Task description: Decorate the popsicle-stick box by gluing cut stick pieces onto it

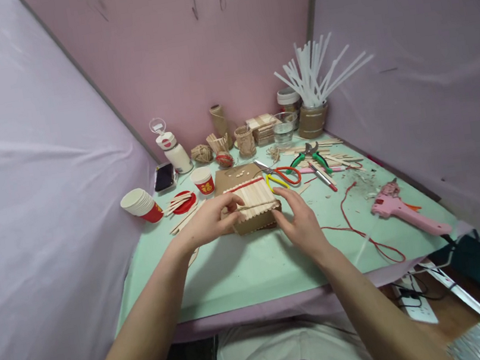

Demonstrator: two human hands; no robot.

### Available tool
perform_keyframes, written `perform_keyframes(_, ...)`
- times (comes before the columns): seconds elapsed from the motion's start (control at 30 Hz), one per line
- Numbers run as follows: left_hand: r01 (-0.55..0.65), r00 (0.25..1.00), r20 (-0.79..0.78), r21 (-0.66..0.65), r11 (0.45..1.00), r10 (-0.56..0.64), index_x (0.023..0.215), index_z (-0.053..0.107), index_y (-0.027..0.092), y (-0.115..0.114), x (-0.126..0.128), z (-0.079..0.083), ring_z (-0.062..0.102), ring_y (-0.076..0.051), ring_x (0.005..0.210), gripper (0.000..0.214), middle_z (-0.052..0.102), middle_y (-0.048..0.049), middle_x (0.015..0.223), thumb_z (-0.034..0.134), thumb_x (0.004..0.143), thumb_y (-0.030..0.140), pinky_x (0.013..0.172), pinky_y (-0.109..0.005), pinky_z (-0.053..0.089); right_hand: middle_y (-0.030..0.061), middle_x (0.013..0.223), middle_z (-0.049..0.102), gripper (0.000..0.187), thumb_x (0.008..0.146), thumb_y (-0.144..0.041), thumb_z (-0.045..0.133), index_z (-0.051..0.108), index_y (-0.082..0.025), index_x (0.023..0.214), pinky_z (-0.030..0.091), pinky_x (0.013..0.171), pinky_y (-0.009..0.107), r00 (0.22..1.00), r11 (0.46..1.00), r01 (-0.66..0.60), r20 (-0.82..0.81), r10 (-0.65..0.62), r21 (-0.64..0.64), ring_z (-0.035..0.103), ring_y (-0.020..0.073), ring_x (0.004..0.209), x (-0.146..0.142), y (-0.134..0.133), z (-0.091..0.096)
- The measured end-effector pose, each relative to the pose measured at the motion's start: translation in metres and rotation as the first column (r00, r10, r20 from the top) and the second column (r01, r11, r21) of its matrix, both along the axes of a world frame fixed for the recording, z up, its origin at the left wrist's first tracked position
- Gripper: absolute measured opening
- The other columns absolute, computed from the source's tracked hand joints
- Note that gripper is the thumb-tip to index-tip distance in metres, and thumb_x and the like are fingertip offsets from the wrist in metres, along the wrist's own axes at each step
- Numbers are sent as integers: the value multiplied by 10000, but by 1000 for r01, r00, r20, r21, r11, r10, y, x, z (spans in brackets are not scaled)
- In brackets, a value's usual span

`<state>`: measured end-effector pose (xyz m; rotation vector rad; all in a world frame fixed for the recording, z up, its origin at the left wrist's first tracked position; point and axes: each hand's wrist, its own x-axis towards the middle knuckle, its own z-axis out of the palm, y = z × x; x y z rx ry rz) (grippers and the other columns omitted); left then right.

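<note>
A small cardboard box covered with craft sticks [251,195] sits at the middle of the table, with a red cord along its far edge and a twine strand across its near edge. My left hand [213,217] is curled at the box's left end, thumb and fingers bent against it. At the right end, my right hand [299,219] grips the corner between thumb and fingers. Behind the box lies a flat piece of cardboard [233,176] with small pale bits on it. Yellow-handled scissors [277,183] and orange-handled scissors [291,173] are just beyond my right fingers.
On the right lie a pink glue gun [407,212], red cord [356,235], green-handled pliers [309,157] and loose sticks. Paper cups [141,205] and a red lid [184,203] stand left. Along the back are a bottle [175,153], twine [202,153] and a glass [283,130].
</note>
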<state>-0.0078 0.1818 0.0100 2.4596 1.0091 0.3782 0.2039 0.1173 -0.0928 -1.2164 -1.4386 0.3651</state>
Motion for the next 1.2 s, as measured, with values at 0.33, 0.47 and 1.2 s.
perform_keyframes(0.33,-69,982,163,-164,984,96,963,638,200,0,-17,-12,580,-148,747,212,641,-4,825,603,850,375,659,-255,464,68,1175,689,270,918,-254,543,659,-303,1157,441,1036,506,985,994,-89,155,77,66,591,275,1169,10,4,0)
perform_keyframes(0.47,-161,947,244,-199,967,208,927,652,194,-7,-21,-30,613,-157,767,201,672,-13,832,635,820,363,679,-263,492,81,1186,691,276,928,-235,537,638,-274,1182,473,1010,507,979,993,-77,198,58,93,613,272,1144,13,2,-3)
perform_keyframes(1.2,-240,909,333,-76,968,252,882,713,191,-17,-30,-50,601,-166,775,170,702,-39,853,589,857,305,707,-273,458,123,1200,683,265,937,-198,539,622,-225,1187,520,979,474,950,991,-11,311,-33,137,630,255,1141,16,-1,-3)
